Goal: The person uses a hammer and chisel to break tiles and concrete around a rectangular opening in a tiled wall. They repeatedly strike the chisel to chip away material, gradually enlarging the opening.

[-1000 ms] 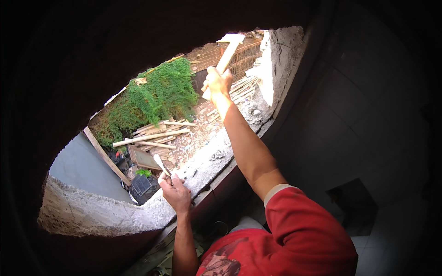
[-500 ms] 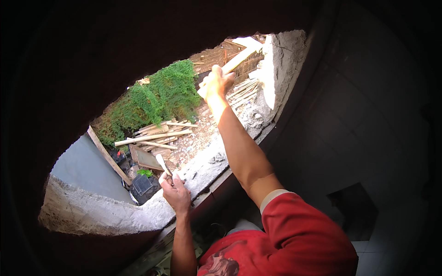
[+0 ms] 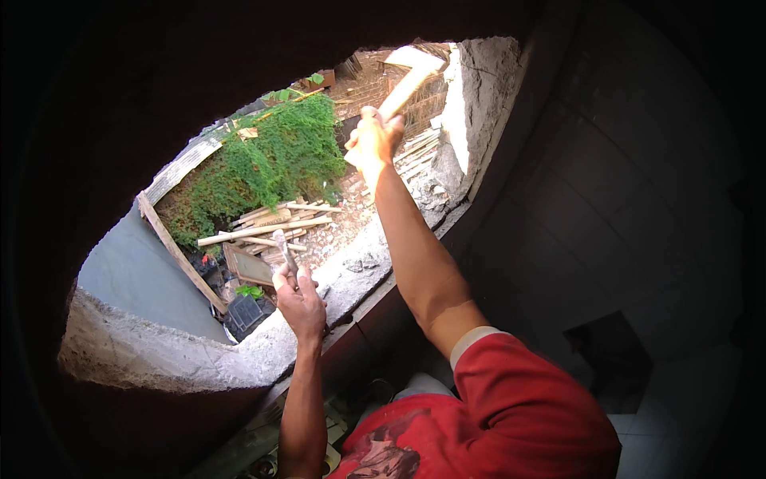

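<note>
Right hand (image 3: 375, 142)'s clamped round the hammer (image 3: 405, 90) handle, head beyond the fingers; left hand (image 3: 302, 307) grips the chisel (image 3: 284, 249), tip poking past its fingers, higher than before.

**Open middle, hemmed edges**

Clear air lies mid-frame between the right hand (image 3: 375, 141) and the chisel (image 3: 286, 251) in the left hand (image 3: 302, 307). The right forearm (image 3: 416, 243) crosses toward lower right — an obstacle, like the hammer (image 3: 405, 90) at upper centre. Broken concrete sill (image 3: 343, 281) bounds it below, jagged jamb (image 3: 488, 100) upper right, dark wall (image 3: 159, 96) upper left.
</note>
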Tool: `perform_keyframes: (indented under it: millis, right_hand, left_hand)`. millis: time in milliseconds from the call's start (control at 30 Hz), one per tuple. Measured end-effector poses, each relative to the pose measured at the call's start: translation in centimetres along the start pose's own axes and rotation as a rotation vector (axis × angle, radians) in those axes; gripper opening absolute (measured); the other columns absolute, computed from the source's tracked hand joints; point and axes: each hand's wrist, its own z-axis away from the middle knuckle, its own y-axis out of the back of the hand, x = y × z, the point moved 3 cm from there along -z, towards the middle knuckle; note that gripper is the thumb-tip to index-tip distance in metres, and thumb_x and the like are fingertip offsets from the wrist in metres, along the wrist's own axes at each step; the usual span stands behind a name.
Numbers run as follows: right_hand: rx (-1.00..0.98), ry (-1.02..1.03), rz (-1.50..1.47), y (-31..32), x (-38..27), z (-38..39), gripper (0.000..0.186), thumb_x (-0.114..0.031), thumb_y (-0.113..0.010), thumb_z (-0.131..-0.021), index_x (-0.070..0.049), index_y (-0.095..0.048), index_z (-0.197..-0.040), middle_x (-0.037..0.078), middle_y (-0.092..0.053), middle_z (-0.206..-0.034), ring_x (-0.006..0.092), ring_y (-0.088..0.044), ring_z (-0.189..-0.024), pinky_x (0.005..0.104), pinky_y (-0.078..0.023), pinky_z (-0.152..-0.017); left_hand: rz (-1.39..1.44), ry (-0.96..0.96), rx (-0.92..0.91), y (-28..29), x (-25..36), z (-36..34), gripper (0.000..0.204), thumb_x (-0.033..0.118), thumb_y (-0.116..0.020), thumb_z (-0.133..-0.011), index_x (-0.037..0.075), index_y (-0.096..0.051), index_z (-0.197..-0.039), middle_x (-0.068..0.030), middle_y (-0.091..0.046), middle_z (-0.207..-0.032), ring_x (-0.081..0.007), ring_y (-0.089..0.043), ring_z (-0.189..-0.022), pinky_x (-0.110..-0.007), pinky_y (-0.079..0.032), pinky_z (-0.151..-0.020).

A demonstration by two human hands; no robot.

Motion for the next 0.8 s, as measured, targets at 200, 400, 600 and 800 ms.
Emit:
perform_keyframes:
  millis: [200,400,600,800]
  right_hand:
    - [-0.169,-0.255,0.127,0.6,0.6,1.1,0.028,-0.01,-0.062,-0.094,-0.006,-0.036,-0.101,0.005,-0.047,-0.065,0.0143,-0.046,-0.04,0.0333,-0.041,-0.034]
    - [-0.037,-0.122,-0.05,1.3,0.4,0.7,0.025,-0.009,-0.062,-0.093,-0.006,-0.038,-0.098,0.004,-0.048,-0.065,0.0143,-0.046,-0.039,0.0343,-0.041,-0.033]
    - [-0.018,-0.062,0.016,1.3,0.7,0.9,0.025,-0.009,-0.062,-0.092,-0.006,-0.038,-0.098,0.003,-0.046,-0.065,0.0136,-0.045,-0.039,0.0329,-0.041,-0.033]
    - [-0.066,-0.201,0.183,1.8,0.1,1.7,0.028,-0.013,-0.064,-0.094,-0.007,-0.037,-0.098,0.004,-0.047,-0.067,0.0124,-0.046,-0.045,0.0316,-0.043,-0.04]
  left_hand:
    - [0.097,0.132,-0.071,-1.8,-0.6,-0.9,0.028,0.013,-0.06,-0.101,-0.003,-0.054,-0.123,-0.0056,-0.062,-0.07,-0.0085,-0.052,-0.047,-0.025,-0.042,-0.04]
    - [-0.011,-0.006,-0.107,-1.7,-1.8,-0.9,0.031,0.016,-0.058,-0.102,-0.002,-0.051,-0.126,-0.0052,-0.063,-0.071,-0.0078,-0.054,-0.046,-0.025,-0.042,-0.04]
    - [-0.061,0.063,-0.117,-1.9,-1.7,-0.7,0.026,0.011,-0.058,-0.101,-0.004,-0.054,-0.122,-0.0063,-0.063,-0.071,-0.0116,-0.057,-0.062,-0.029,-0.046,-0.058]
    - [-0.081,0.056,-0.116,-1.7,-1.0,-0.7,0.024,0.011,-0.059,-0.1,-0.003,-0.054,-0.12,-0.0069,-0.063,-0.07,-0.012,-0.057,-0.062,-0.03,-0.047,-0.058]
